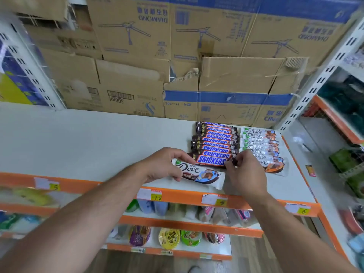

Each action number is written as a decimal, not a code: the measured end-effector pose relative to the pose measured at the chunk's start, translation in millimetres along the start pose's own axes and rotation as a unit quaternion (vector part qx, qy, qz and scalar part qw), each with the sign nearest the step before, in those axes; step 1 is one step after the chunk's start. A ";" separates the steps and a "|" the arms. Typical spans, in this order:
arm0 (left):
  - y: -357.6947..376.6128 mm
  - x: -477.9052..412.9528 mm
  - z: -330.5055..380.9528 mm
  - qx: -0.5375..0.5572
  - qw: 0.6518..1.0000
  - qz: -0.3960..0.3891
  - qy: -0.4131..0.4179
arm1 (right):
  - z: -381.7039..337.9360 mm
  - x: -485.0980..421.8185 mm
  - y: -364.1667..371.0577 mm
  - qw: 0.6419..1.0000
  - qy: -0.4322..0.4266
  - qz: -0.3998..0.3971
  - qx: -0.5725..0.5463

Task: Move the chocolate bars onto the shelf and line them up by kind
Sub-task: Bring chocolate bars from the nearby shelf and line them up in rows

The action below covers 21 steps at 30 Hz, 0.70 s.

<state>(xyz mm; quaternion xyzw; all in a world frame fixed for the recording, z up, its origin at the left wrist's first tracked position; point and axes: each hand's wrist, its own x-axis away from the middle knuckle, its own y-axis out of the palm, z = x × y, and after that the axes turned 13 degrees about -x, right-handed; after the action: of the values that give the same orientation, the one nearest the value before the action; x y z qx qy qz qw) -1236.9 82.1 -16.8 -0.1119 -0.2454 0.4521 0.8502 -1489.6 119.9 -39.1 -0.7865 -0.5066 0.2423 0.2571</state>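
Observation:
A white shelf (88, 140) with an orange front edge carries two rows of chocolate bars at its right end. The row of several brown Snickers bars (215, 139) runs front to back, and a row of several white Dove bars (262, 146) lies to its right. My left hand (163, 164) grips the left end of a loose white Dove bar (199, 174) lying near the shelf's front edge. My right hand (244, 172) pinches the right end of the front Snickers bar (211, 159), which sits just behind that Dove bar.
Stacked cardboard boxes (177, 66) form a wall behind the shelf. White slotted uprights (315, 75) stand at both sides. Lower orange-edged shelves (177, 223) hold cups and packets. Price tags (149, 194) hang on the front edge. The shelf's left part is bare.

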 end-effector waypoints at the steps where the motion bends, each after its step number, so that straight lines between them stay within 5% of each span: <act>1: 2.3 -2.5 -0.2 -0.002 1.000 -0.004 0.006 | 2.9 4.8 -2.1 1.000 -0.013 -0.002 0.011; 10: 35.0 -23.3 14.8 -0.002 0.998 -0.041 0.045 | 34.6 41.9 -35.9 0.986 -0.108 -0.024 0.128; 21: 104.6 -55.9 71.3 -0.077 0.996 0.016 0.029 | 113.2 11.1 -106.8 0.987 -0.051 -0.012 0.149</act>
<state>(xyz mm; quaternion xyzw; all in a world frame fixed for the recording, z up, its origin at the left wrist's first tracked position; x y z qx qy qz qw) -1374.8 93.1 -16.7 -0.1946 -0.2528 0.4417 0.8385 -1629.9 185.9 -56.0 -0.7198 -0.4864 0.3523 0.3481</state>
